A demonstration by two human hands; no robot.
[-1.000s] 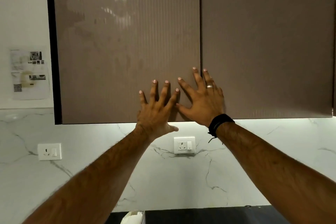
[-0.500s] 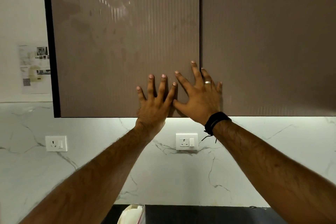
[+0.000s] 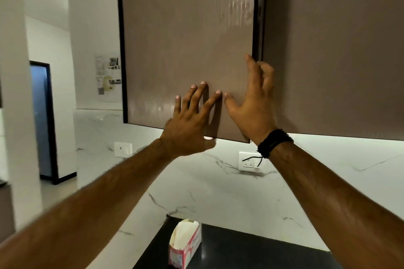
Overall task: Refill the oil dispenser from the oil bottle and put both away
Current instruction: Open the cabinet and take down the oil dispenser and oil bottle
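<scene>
A left hand point(image 3: 188, 129) presses flat on a brown ribbed cabinet door point(image 3: 185, 46), the right hand point(image 3: 253, 102) curling fingers round its ajar edge, above a black counter point(image 3: 251, 251).

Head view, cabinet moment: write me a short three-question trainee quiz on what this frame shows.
1. True or false: the left cabinet door stands slightly ajar from the right cabinet door.
2. Which hand curls its fingers round the door's free edge? A) left hand B) right hand
3. Fill in: the open box on the black counter stands below the ____ door.

Key: 1 true; 2 B, while the left hand lies spread flat on the door's face; 3 left. No oil bottle or dispenser is in view.
</scene>
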